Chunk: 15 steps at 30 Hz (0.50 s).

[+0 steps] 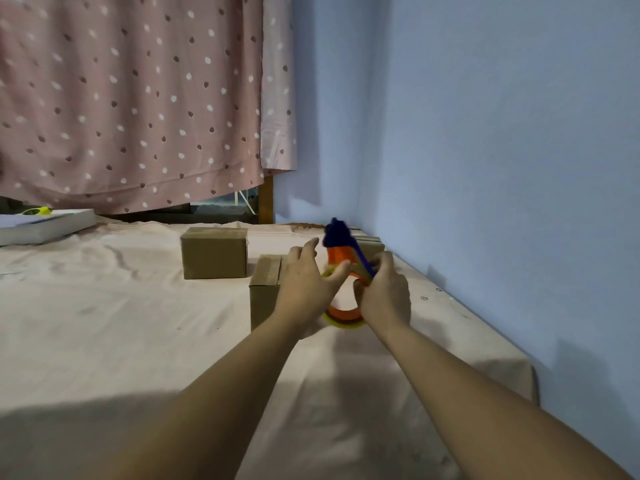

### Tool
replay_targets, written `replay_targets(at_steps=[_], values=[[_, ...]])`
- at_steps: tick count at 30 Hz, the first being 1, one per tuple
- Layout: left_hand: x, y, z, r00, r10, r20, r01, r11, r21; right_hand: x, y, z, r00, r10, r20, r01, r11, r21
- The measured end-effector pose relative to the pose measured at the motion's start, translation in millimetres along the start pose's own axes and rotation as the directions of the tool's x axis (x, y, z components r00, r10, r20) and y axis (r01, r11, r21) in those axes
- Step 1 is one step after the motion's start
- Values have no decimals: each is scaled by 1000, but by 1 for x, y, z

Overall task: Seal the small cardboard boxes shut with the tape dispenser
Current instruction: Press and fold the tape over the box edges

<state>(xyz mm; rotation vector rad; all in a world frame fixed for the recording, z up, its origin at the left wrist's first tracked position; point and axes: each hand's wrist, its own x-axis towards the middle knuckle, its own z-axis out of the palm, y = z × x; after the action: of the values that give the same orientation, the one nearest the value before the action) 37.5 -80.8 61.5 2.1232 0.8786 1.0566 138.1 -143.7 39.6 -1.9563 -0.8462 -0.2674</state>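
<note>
Fingers [375, 271] of the right hand [384, 299] are curled tight around the tape dispenser [341, 258], an orange body with a blue handle end and a yellowish roll showing below the wrist. Those of the left hand [304, 289] are spread fairly wide, the thumb reaching toward the dispenser's front, probably to find or pull the loose tape end; whether it touches tape is too blurred to tell. The dispenser is held in the air just above the near box [265, 289], which the left hand partly hides.

That near box has its flaps down with a seam visible on top; I cannot tell if any tape lies on it. A second box [214, 252] stands just behind and to the left, flaps closed, and a third box [370, 247] peeks out behind the dispenser by the wall [502, 150]. By my reading the sealing is early or midway: no strip is plainly seen on any box.

All stand on a surface [104, 323] covered with pale pink cloth, a book [45, 225] at its far left, a spotted curtain [131, 98] behind.
</note>
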Motion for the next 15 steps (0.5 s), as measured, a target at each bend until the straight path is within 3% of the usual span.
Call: replay_targets(at_steps=[2,5,10,15], values=[[-1,8,3,996,-90,-26,78,949,-305,-5,-8,-4,993,-119,0,118,985,-122],[-2,11,-3,981,-190,-27,146,831,-538,-10,-16,-7,992,-128,8,127,975,-184],[0,8,-11,932,-350,-98,216,750,-625,-12,-23,-9,990,-139,-28,130,972,-196],[1,1,-22,863,-497,-95,255,589,-767,-11,-24,-9,977,-205,-65,189,963,-191]])
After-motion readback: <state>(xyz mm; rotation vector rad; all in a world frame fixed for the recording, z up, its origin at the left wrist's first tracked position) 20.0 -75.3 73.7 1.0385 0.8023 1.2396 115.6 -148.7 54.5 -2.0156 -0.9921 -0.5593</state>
